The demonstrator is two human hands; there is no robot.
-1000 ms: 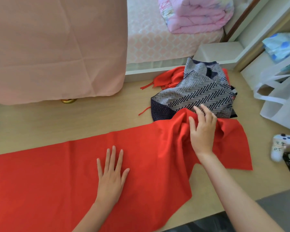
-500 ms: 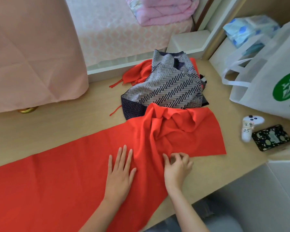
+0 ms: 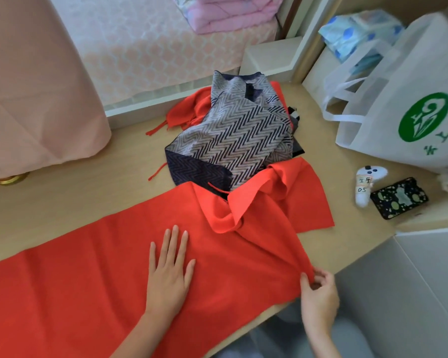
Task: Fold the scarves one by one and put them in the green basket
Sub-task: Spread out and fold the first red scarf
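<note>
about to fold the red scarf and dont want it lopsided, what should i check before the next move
1. Left hand flat on red scarf: ok.
2. Right hand pinches scarf's near edge: ok.
3. Scarf lying flat: not ok, right end bunched.
4. Scarf clear of zigzag scarf: not ok, bunched end overlaps it.
5. Scarf all on table: not ok, near edge hangs off.
6. Green basket within reach: cannot tell, not in view.

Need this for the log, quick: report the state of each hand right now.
Left hand: open, pressed flat on the red scarf.
Right hand: closed, pinching the red scarf's near edge.
</note>
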